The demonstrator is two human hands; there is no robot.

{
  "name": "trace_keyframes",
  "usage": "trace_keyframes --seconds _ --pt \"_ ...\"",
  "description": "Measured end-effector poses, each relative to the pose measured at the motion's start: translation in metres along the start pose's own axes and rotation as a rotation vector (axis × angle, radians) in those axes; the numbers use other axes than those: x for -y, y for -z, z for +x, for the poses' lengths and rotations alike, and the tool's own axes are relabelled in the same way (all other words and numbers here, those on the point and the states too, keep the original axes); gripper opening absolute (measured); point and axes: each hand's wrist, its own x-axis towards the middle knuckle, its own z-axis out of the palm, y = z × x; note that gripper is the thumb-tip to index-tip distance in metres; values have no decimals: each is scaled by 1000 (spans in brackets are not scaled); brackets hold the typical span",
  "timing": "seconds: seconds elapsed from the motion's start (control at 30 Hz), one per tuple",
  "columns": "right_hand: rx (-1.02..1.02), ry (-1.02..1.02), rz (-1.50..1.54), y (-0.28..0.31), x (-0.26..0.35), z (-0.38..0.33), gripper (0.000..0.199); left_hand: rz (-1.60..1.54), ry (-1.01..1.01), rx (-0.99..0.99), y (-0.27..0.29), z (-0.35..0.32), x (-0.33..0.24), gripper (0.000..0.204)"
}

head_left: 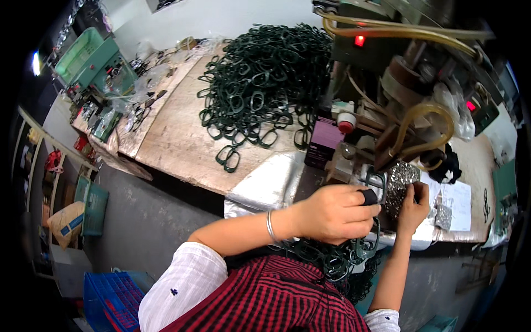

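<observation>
My left hand [337, 214], with a bangle at the wrist, is closed around a dark green eyeglass frame [383, 191] at the front of a bench machine [390, 149]. A black covering [369, 196] wraps one of its fingertips. Just right of it, my right hand [414, 209] is at the edge of a heap of small shiny metal parts [402, 180]. Its thumb and fingers are pinched together; anything between them is too small to make out. More green eyeglass frames [332, 260] lie in my lap, below the left hand.
A large pile of green eyeglass frames [271, 77] covers the back of the bench [177, 122]. Beside the machine stands a purple box [325, 141]. A bag of small parts [443, 217] rests on white paper [460, 202]. Blue crate [110, 301] at lower left.
</observation>
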Motion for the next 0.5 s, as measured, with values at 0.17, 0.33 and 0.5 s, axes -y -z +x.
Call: trace_keyframes --seconds 0.17,0.33,0.5 --pt "75 -98 219 -1 6 -6 6 173 269 -3 25 -48 -36 28" --pt "143 -137 185 -4 31 0 16 569 941 27 98 -96 43 17" --pt "121 -159 166 -12 29 2 15 1154 1327 584 121 -162 100 37"
